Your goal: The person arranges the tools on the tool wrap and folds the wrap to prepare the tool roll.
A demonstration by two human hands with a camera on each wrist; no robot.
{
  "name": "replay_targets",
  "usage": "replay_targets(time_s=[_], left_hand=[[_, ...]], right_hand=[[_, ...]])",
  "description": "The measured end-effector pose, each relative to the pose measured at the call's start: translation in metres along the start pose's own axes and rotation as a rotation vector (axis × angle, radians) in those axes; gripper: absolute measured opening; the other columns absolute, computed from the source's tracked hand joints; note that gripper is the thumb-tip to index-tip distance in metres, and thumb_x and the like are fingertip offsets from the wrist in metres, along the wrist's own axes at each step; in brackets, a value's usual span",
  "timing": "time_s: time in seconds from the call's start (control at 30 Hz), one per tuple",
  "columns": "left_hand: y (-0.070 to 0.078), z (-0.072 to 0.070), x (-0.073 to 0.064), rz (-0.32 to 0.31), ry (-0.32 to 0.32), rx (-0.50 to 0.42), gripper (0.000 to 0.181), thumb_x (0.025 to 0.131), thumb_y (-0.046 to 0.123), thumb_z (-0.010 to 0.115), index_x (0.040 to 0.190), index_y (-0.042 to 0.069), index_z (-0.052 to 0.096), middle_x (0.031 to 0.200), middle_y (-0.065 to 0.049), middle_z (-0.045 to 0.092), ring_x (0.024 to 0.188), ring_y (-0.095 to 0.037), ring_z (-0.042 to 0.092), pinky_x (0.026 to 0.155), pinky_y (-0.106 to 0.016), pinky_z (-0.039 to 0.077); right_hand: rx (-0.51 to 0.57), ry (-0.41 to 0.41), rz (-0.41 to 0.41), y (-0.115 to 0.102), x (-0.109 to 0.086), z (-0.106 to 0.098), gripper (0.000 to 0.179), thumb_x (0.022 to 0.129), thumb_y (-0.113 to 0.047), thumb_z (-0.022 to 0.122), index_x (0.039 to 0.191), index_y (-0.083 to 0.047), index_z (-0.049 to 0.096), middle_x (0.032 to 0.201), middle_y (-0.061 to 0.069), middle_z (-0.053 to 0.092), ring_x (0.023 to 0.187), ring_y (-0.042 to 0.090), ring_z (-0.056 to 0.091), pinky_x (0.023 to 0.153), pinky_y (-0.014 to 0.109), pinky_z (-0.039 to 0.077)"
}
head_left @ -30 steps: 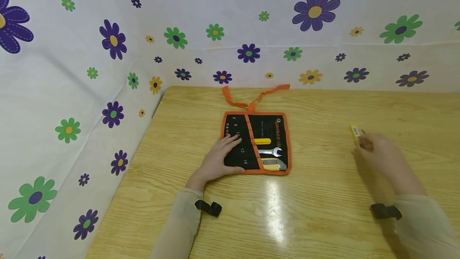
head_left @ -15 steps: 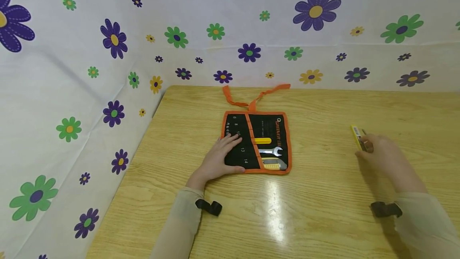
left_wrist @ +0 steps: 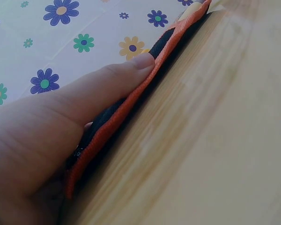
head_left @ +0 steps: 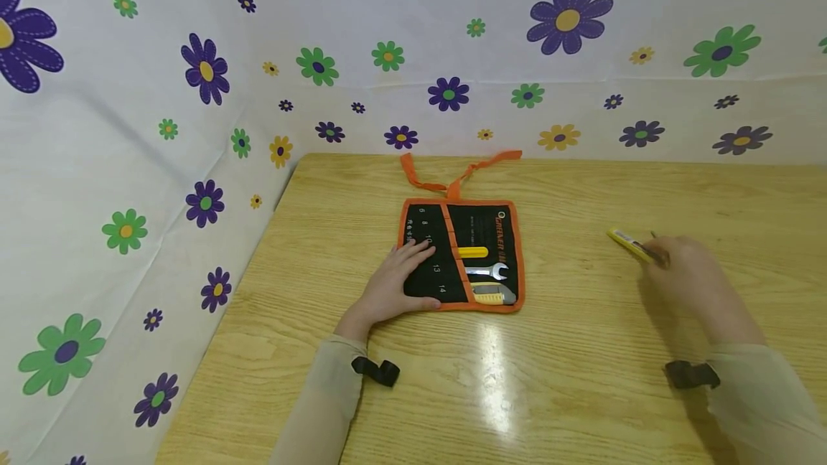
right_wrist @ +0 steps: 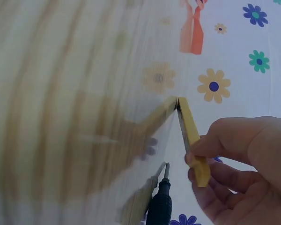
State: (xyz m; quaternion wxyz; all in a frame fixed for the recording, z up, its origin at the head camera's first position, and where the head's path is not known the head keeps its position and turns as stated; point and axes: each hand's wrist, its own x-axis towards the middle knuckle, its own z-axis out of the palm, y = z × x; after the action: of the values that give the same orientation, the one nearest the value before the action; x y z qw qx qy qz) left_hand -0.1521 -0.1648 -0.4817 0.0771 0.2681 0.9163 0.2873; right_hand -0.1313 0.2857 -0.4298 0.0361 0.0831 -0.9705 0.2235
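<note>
Head view: left hand rests on pouch, right hand pinches yellow tool
Left hand is spread, probably to hold the pouch flat; yellow tool, well to its right, is pinched near one end, perhaps leaving the other free

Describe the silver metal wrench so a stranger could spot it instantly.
On the wooden table lies a black fabric pouch with orange trim. In its right half, the silver open-ended wrench lies between a yellow rounded bar and a yellow-and-grey cutter; it alone shows no yellow.
</note>
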Motion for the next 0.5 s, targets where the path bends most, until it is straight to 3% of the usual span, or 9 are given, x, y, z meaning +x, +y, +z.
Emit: replay_targets(time_s=[0.23,0.5], left_hand=[[-0.001,0.001,0.001,0.002,0.001,0.007,0.093,0.076,0.055,0.074,0.151,0.022,0.03,0.157,0.003,0.022,0.145,-0.015,0.007,0.116,-0.037,0.001],[-0.001,0.0,0.0,0.0,0.001,0.003,0.093,0.076,0.055,0.074,0.151,0.023,0.03,0.157,0.004,0.021,0.145,-0.014,0.007,0.116,-0.036,0.001]], right_hand=[[-0.015,0.117,-0.033,-0.013,0.001,0.003,0.024,0.076,0.009,0.066,0.1,0.013,0.064,0.095,0.035,0.058,0.087,0.049,0.052,0.074,0.06,0.041],[0.028,0.255,-0.136,-0.028,0.006,0.009,0.021,0.073,0.011,0.068,0.094,0.01,0.067,0.09,0.03,0.062,0.086,0.046,0.053,0.077,0.058,0.039]])
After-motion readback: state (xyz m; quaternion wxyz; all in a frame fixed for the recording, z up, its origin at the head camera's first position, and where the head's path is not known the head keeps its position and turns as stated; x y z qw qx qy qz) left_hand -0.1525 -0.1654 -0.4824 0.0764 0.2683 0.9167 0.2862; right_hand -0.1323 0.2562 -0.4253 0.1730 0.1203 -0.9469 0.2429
